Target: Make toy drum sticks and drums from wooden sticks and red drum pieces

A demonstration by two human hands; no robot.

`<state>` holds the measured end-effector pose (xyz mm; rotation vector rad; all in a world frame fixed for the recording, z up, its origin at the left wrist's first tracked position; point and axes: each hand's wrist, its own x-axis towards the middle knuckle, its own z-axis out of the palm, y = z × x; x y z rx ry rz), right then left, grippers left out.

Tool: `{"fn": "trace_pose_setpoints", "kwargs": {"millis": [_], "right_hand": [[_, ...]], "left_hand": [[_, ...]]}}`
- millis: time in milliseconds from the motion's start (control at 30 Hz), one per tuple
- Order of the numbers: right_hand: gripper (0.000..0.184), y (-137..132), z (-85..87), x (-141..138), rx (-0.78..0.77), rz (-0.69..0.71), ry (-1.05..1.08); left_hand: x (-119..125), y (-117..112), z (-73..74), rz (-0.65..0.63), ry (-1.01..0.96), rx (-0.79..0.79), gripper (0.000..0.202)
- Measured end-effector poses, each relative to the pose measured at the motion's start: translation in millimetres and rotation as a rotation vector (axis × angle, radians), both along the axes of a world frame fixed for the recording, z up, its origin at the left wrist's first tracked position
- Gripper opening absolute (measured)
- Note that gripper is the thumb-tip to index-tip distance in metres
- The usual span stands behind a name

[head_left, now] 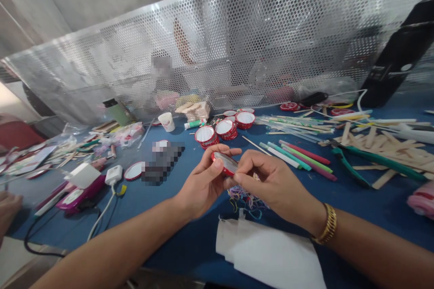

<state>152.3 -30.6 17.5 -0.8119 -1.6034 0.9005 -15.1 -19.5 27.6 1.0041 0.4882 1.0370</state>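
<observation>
My left hand (203, 183) is closed round a small red-rimmed round cap (224, 162) and holds it just above the blue table (159, 198). My right hand (267, 180) pinches the cap's right edge with thumb and fingertips; a gold bangle sits on that wrist. Below the hands lies a tangle of thin coloured rubber bands (246, 199). Behind the hands stand three more red-rimmed caps (224, 130) with white insides.
A white sheet of paper (271, 255) lies near the front edge. Coloured sticks (298, 156), wooden ice-cream sticks (379, 142) and green-handled pliers (369, 162) lie to the right. At left are a white charger (113, 174), a pink device (79, 194) and a small paper cup (167, 121). A perforated metal screen (237, 40) closes the back. Another person's hand (7, 207) shows at far left.
</observation>
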Motion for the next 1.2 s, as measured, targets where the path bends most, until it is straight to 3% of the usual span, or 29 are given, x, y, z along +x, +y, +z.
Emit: {"fn": "trace_pose_setpoints", "kwargs": {"millis": [100, 367, 633, 1000, 1200], "right_hand": [[0.007, 1.2, -0.6, 1.7, -0.002, 0.009, 0.011], [0.012, -0.9, -0.9, -2.2, -0.033, 0.012, 0.042], [0.008, -0.4, -1.0, -3.1, -0.046, 0.002, 0.046], [0.011, -4.6, 6.0, -2.2, 0.191, -0.093, -0.071], [0.014, 0.1, 8.1, 6.1, 0.163, 0.025, -0.174]], "left_hand": [[-1.3, 4.1, -2.9, 0.012, 0.006, 0.040, 0.029], [-0.7, 3.7, -5.9, 0.017, 0.031, 0.166, 0.020], [0.2, 0.9, -6.1, 0.021, 0.019, 0.163, 0.020], [-1.4, 2.6, -5.1, 0.042, 0.112, 0.257, 0.025], [-8.7, 10.3, -6.4, -0.023, 0.221, 0.376, 0.041]]}}
